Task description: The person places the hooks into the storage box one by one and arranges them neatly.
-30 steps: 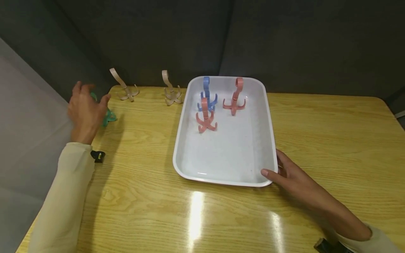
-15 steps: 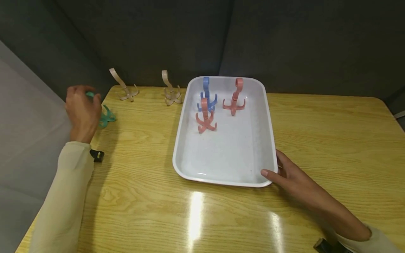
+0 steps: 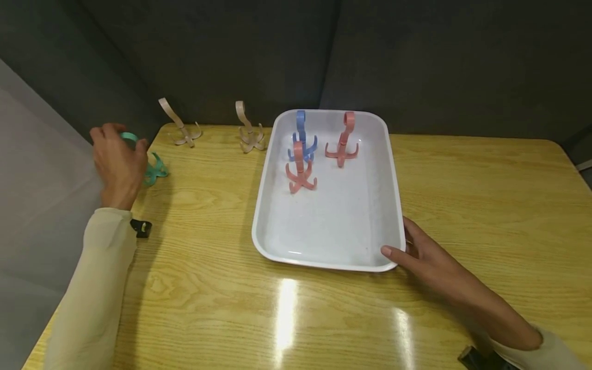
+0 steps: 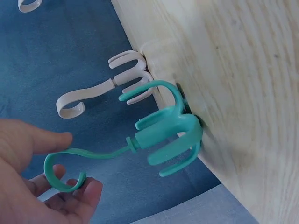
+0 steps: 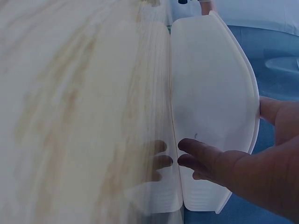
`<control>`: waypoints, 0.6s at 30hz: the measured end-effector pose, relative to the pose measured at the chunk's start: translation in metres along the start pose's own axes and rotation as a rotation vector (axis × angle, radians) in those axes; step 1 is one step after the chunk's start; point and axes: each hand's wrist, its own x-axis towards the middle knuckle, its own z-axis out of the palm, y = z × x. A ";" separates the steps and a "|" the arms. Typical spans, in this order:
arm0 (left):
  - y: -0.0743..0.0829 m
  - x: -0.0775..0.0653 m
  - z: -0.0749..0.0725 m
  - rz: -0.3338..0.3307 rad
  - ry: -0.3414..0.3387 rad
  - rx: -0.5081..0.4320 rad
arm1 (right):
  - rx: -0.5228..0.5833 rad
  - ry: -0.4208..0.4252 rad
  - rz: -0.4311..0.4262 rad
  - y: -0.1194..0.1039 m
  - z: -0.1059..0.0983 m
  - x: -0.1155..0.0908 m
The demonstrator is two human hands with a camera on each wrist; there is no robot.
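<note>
At the table's left end, my left hand holds the curved top of a green multi-prong hanging hook. In the left wrist view the thumb lies on the top of the curve and the fingers bend round its far side. The hook's prongs are down at the tabletop. My right hand grips the near right corner of a white plastic tray, thumb over the rim and fingers against the outer wall. Inside the tray stand a blue hook and two pink hooks.
Two beige hooks stand along the table's back edge, between the left hand and the tray. A dark fabric partition rises behind the wooden table. Pale cloth hangs at the left.
My left hand has shifted slightly left and settled on the green hook's top, and the hook has shifted a little left with it. The right hand and tray have stayed in place.
</note>
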 end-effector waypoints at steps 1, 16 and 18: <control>0.000 0.000 0.000 -0.001 0.002 -0.005 | -0.003 0.001 -0.002 0.000 0.000 0.000; 0.028 -0.002 -0.017 0.062 -0.027 -0.127 | -0.001 -0.001 0.000 -0.001 0.000 0.000; 0.032 -0.003 -0.017 0.079 -0.018 -0.138 | -0.004 0.000 0.002 -0.001 0.000 0.000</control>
